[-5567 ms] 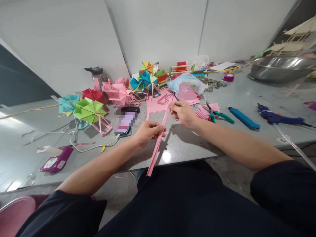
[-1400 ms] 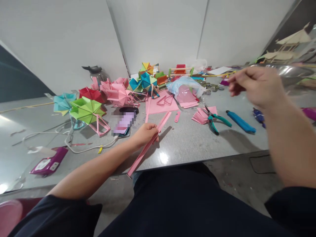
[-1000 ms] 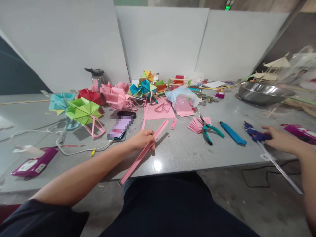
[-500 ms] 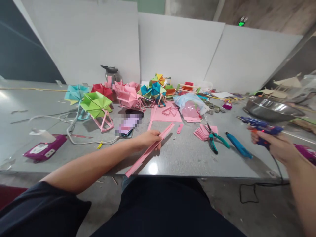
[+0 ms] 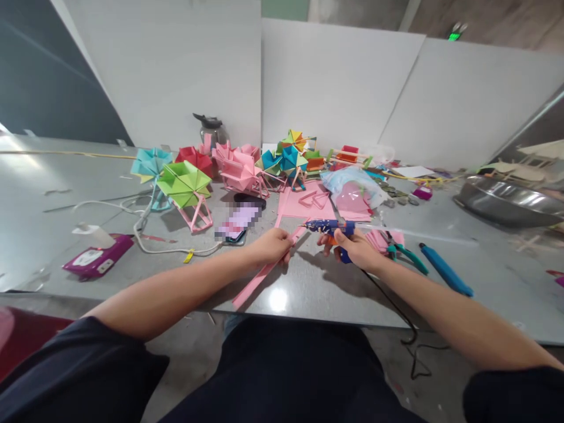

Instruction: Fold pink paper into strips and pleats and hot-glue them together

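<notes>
My left hand [image 5: 278,247] is closed around a long folded pink paper strip [image 5: 255,284], which slants over the near part of the table. In my right hand [image 5: 352,248] is a blue glue gun [image 5: 326,226], with a clear glue stick [image 5: 396,230] poking out of its back. The gun's nozzle points left, at the strip's far end; whether it touches cannot be made out. Behind my right wrist lie folded pink paper pieces [image 5: 378,239], partly hidden, and teal-handled pliers [image 5: 412,258].
Colourful folded-paper models, among them a green one [image 5: 184,183], stand along the back left. A phone [image 5: 240,222] and a purple power strip [image 5: 97,257] lie to the left. On the right are a blue tool [image 5: 445,270] and a steel basin [image 5: 506,202]. The gun's black cord [image 5: 396,308] hangs over the table edge.
My right hand has brought the glue gun from the far right to the strip's upper end. My left hand keeps its hold on the strip. The view has shifted a little.
</notes>
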{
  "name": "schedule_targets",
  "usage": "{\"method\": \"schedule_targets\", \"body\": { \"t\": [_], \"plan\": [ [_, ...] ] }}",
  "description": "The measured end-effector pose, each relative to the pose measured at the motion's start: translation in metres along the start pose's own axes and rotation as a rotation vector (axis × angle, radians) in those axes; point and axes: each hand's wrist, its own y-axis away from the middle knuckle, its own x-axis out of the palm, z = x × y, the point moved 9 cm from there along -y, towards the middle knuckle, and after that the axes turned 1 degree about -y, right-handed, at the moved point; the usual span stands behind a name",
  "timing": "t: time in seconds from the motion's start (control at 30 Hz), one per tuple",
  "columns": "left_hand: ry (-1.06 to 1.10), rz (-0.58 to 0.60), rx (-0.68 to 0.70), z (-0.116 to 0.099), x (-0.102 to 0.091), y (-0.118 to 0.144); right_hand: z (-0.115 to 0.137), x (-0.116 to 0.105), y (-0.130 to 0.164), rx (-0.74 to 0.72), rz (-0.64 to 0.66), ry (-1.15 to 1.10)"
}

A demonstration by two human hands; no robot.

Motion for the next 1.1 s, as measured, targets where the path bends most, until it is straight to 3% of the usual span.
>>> {"method": "schedule_targets", "body": {
  "t": [0.17,0.33,0.53,1.1],
  "plan": [
    [-0.005,-0.033,0.006,-0.006,-0.002,0.002,-0.012,0.0,0.0,0.048,-0.021,0.003],
    [0.02,-0.057,-0.059,-0.007,-0.002,0.005,-0.006,0.0,0.002,0.004,-0.024,0.059],
    [-0.002,-0.04,-0.054,-0.008,0.001,0.006,0.001,0.011,0.002,-0.025,0.011,0.081],
    [-0.051,-0.029,-0.038,-0.014,0.002,0.011,-0.013,0.006,0.001,-0.004,-0.007,0.118]
  ]
}}
